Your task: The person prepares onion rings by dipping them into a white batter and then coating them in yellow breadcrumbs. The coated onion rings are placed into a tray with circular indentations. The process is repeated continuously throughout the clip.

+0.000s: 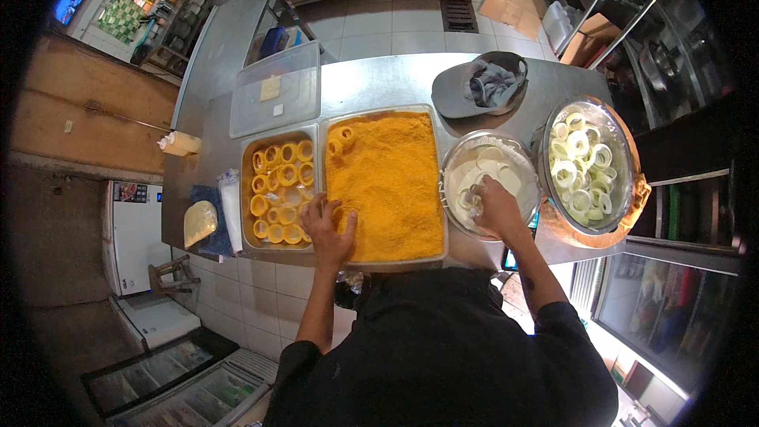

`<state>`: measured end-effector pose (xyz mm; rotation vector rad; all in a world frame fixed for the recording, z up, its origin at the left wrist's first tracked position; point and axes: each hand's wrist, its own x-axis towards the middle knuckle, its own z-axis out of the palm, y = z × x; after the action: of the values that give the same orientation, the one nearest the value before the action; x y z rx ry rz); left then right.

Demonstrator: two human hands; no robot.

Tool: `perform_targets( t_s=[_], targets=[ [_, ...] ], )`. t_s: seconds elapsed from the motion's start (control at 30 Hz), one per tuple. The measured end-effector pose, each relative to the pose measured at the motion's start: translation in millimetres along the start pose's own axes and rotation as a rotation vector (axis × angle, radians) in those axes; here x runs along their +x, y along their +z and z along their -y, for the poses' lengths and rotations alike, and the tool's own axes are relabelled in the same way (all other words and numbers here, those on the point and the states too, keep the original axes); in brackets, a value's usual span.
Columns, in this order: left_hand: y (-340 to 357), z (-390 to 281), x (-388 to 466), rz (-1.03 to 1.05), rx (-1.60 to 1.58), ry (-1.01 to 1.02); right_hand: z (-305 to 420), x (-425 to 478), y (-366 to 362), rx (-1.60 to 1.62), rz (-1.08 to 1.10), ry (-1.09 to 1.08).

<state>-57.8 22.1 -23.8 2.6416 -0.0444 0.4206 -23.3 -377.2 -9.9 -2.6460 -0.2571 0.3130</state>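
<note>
My left hand (330, 234) rests over the lower left of a tray of orange breadcrumbs (385, 184), its fingers spread near the rim shared with a metal tray (245, 190) of breaded onion rings (288, 173). A few crumbed rings (345, 134) lie in the breadcrumbs' top left corner. In the metal bowl of white batter (510, 175), my right hand (495, 204) has its fingertips down among batter-coated onion rings (471, 197); whether it grips one is unclear. Farther right, a large bowl (544, 160) holds raw onion rings (578, 142).
A grey cap (468, 95) lies behind the batter bowl. A clear plastic lid (246, 104) is at the back left. Squeeze bottle (181, 143), plastic bag of crumbs (200, 222) and blue cloth (213, 196) sit at the left. A phone (510, 259) is at the front edge.
</note>
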Motion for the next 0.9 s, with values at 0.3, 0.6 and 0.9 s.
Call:
perform_targets(
  t_s=[0.3,0.6,0.9],
  targets=[
    [0.7,-3.4,-0.8,0.022,0.011,-0.022,-11.1,-6.5,-0.6,0.173,-0.101,0.086],
    [-0.1,-3.9,-0.6,0.04,0.021,-0.017,1.4,-4.3,5.1,-0.046,-0.099,0.11],
    [2.1,-3.0,-2.1,0.037,0.031,-0.034,-8.7,6.0,0.2,-0.004,-0.245,0.011]
  ],
)
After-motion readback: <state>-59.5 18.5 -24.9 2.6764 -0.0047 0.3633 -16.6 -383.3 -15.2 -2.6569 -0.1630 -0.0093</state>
